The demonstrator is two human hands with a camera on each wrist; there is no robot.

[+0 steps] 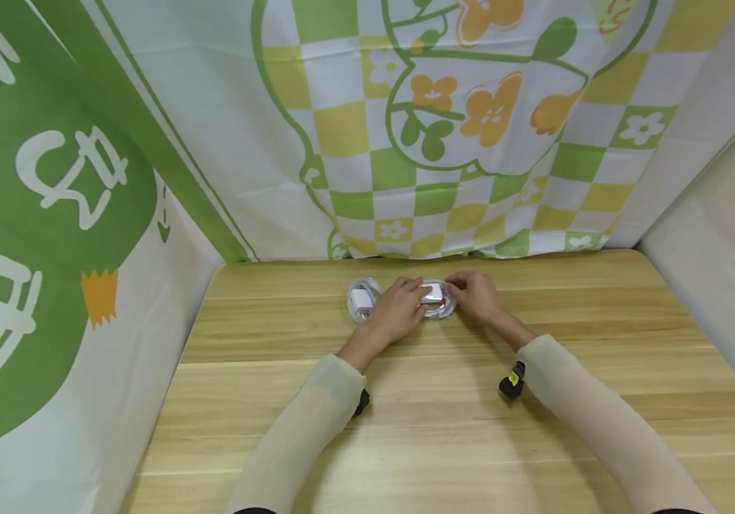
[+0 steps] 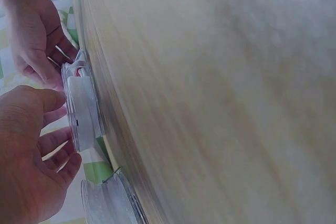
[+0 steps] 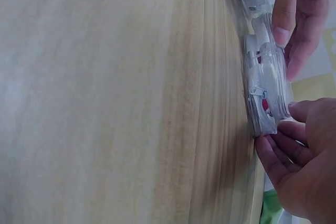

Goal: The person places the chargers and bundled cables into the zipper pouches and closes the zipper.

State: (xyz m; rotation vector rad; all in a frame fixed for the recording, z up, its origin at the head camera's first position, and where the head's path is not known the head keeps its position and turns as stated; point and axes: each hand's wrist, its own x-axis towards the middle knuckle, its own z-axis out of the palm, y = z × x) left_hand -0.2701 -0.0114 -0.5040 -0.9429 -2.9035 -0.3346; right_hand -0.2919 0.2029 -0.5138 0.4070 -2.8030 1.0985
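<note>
A clear zip pouch [image 1: 431,293] with a white charger and coiled cable inside lies near the table's back edge. My left hand [image 1: 398,308] holds its left side, fingers reaching over the top. At the right edge, my right hand [image 1: 478,295] pinches the pouch between thumb and fingers; in the right wrist view this hand [image 3: 310,153] has its fingertips low against the pouch's end. A bit of red shows inside the pouch [image 3: 269,77]. Just left of my left hand lies a second clear pouch [image 1: 362,300], also holding a white charger and coiled cable.
The wooden table [image 1: 431,442] extends toward me from the pouches. Behind its back edge hangs a patterned cloth [image 1: 444,214]. White and green panels stand at the left, and a white panel [image 1: 721,214] stands at the right.
</note>
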